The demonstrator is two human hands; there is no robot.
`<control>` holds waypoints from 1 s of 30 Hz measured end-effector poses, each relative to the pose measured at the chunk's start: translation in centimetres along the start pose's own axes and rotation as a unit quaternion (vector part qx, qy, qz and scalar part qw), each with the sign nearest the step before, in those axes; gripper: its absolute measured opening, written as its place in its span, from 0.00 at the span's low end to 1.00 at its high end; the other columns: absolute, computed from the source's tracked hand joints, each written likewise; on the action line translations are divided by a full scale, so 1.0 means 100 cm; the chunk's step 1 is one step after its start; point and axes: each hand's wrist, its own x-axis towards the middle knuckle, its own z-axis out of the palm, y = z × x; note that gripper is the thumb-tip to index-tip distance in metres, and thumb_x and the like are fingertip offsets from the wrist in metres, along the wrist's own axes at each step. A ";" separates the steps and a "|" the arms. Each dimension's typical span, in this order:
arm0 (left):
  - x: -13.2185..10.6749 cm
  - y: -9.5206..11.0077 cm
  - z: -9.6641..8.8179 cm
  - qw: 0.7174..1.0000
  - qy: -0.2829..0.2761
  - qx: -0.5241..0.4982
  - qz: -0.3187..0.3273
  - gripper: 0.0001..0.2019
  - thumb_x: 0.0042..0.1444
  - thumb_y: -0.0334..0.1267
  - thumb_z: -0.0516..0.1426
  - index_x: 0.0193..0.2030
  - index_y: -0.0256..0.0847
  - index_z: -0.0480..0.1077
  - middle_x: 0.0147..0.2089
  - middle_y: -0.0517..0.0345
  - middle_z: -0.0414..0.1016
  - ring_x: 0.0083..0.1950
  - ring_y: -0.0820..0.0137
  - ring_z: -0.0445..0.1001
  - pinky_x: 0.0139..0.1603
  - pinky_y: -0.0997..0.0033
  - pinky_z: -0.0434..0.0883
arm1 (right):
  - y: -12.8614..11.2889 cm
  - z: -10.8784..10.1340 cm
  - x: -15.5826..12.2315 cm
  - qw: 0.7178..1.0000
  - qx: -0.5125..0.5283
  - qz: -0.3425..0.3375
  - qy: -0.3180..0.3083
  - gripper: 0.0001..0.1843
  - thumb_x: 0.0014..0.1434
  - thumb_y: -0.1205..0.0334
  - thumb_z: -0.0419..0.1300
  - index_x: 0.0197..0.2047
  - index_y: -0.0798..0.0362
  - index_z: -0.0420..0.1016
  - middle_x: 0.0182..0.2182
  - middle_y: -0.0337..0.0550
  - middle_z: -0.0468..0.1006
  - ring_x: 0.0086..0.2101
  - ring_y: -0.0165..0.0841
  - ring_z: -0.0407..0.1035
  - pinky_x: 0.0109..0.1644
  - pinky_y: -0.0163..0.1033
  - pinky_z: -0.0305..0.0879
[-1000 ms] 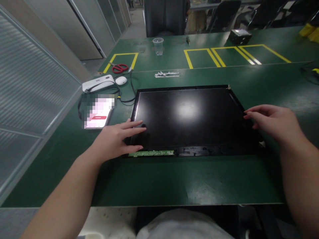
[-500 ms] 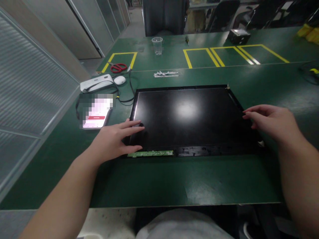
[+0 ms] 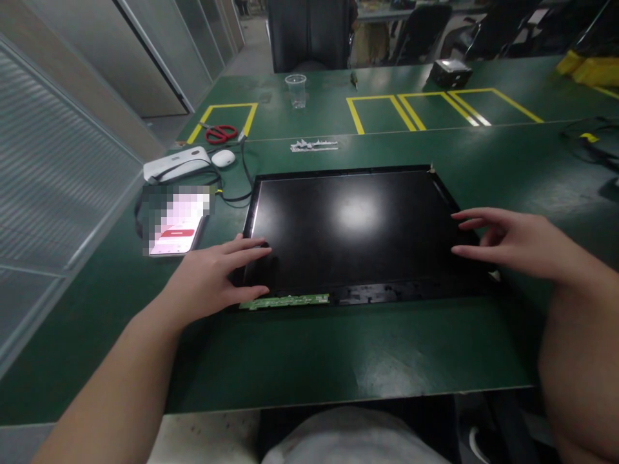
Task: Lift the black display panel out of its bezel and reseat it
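Note:
A black flat display panel in a thin black frame lies on the green table in front of me. Along its near edge, at the left, runs a narrow green circuit board. My left hand rests at the panel's left edge, its fingers spread over the frame and the near left corner. Over the right edge is my right hand, thumb and fingers apart with nothing between them; whether its fingertips touch the panel I cannot tell. A small pale tab sits at the far right corner.
Left of the panel lie a lit phone, a white power strip, a white mouse-like object and red scissors. Beyond it are white strips, a clear cup and a black box. Cables lie far right.
My right thumb and fingers have parted from a pinch at the right edge and reach further over the panel. My left hand keeps its place. The whole view has shifted slightly.

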 end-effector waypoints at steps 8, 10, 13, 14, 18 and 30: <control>-0.002 -0.003 0.002 1.000 -0.001 0.009 0.002 0.39 0.61 0.72 0.55 0.63 0.41 0.80 0.66 0.42 0.81 0.66 0.42 0.78 0.59 0.48 0.80 | -0.001 -0.003 -0.008 0.993 -0.053 -0.024 -0.102 0.57 0.40 0.27 0.69 0.69 0.48 0.72 0.20 0.37 0.75 0.21 0.40 0.71 0.30 0.46 0.67; -0.002 -0.003 0.002 1.000 -0.003 0.008 0.001 0.40 0.61 0.72 0.56 0.63 0.41 0.80 0.66 0.42 0.81 0.65 0.41 0.79 0.59 0.47 0.80 | -0.002 -0.001 -0.007 0.995 -0.058 -0.035 -0.074 0.54 0.42 0.24 0.66 0.66 0.48 0.75 0.26 0.41 0.80 0.22 0.38 0.71 0.30 0.46 0.66; -0.002 -0.002 0.001 1.000 -0.004 0.008 0.001 0.40 0.61 0.72 0.55 0.63 0.41 0.80 0.67 0.42 0.80 0.65 0.41 0.79 0.59 0.46 0.80 | -0.005 0.005 -0.002 0.998 -0.060 -0.037 0.007 0.48 0.47 0.20 0.57 0.58 0.48 0.81 0.39 0.49 0.85 0.24 0.36 0.70 0.32 0.47 0.66; -0.002 -0.002 0.001 1.000 -0.006 0.009 0.001 0.40 0.61 0.72 0.55 0.64 0.41 0.80 0.67 0.42 0.80 0.65 0.41 0.79 0.59 0.46 0.80 | -0.006 0.007 0.000 0.997 -0.061 -0.030 0.026 0.47 0.48 0.20 0.56 0.55 0.49 0.82 0.40 0.50 0.85 0.25 0.36 0.69 0.33 0.47 0.67; -0.002 -0.003 0.001 1.000 -0.009 0.018 0.001 0.39 0.62 0.71 0.55 0.64 0.41 0.80 0.67 0.42 0.80 0.66 0.41 0.78 0.58 0.47 0.81 | -0.006 0.012 0.006 0.997 -0.056 -0.001 0.060 0.43 0.49 0.24 0.57 0.50 0.50 0.84 0.38 0.50 0.83 0.27 0.37 0.70 0.34 0.48 0.67; -0.001 0.001 -0.002 1.000 -0.026 0.004 -0.011 0.38 0.62 0.70 0.55 0.65 0.43 0.79 0.69 0.41 0.78 0.68 0.38 0.76 0.58 0.42 0.80 | 0.012 0.023 0.013 0.999 -0.008 -0.040 0.020 0.29 0.56 0.39 0.63 0.57 0.41 0.85 0.60 0.43 0.83 0.41 0.44 0.79 0.44 0.51 0.75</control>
